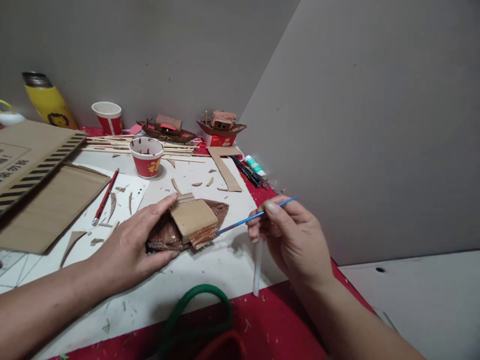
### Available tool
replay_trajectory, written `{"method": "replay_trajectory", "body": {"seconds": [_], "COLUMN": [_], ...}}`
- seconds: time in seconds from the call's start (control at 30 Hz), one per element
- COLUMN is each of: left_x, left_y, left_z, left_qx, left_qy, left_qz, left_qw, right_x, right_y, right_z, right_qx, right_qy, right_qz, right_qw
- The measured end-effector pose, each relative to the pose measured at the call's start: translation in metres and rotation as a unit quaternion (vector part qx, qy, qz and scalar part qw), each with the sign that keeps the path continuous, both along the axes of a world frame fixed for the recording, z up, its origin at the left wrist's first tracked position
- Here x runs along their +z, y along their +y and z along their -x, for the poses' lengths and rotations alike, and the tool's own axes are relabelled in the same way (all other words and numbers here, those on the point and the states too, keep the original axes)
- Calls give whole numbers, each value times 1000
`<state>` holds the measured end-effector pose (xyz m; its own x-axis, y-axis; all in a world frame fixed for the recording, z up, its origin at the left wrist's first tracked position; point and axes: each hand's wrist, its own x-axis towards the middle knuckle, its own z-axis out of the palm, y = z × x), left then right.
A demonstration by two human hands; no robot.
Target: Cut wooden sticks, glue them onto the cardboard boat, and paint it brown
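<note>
My left hand (129, 237) is wrapped around the near left end of a small model boat (165, 235), thumb along its front side and fingers over the back. The hull is dark brown; its boxy cardboard cabin (195, 217) has a bare tan roof. A ridged cardboard strip on the cabin's near side is partly coated with wet-looking brown paint. In a pinch, my right hand (296, 235) holds a thin blue paintbrush (243, 220), its tip at that painted strip. Just behind the boat stands a red paper cup (147, 160) with dark brown smears inside.
Green-handled scissors (202, 287) lie at the near edge. A translucent stick (257, 270) lies below my right hand. Cardboard scraps, a red pencil (106, 196) and thin wooden sticks surround the boat. Two finished-looking boats (168, 131), another cup (107, 117) and a yellow bottle (48, 102) stand behind.
</note>
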<state>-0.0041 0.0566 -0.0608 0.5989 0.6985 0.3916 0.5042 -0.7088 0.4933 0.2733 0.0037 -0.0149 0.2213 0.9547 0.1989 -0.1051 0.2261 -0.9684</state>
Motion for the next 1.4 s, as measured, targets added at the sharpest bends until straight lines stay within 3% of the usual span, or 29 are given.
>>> {"method": "replay_trajectory", "body": {"seconds": [0.4,0.63,0.93,1.4], "left_x": [2,2,2,-2], "left_y": [0,-1,0,-2], "left_z": [0,1,0,-2], "left_qx": [-2,1,-4,10], "left_qy": [-5,-3,4,-25], "left_qz": [7,7,8,10], "left_qw": [1000,1000,1000,1000], "right_x": [9,19,5,2], "right_y": [-3,-3,-10,-8], "right_z": [-14,-18,-1,-10], "right_qx": [-63,-127,-16,-32], "right_qy": [-34,-79,-42,-66], "right_qz": [24,-45,-25,-1], "right_qw": [997,988,999,997]}}
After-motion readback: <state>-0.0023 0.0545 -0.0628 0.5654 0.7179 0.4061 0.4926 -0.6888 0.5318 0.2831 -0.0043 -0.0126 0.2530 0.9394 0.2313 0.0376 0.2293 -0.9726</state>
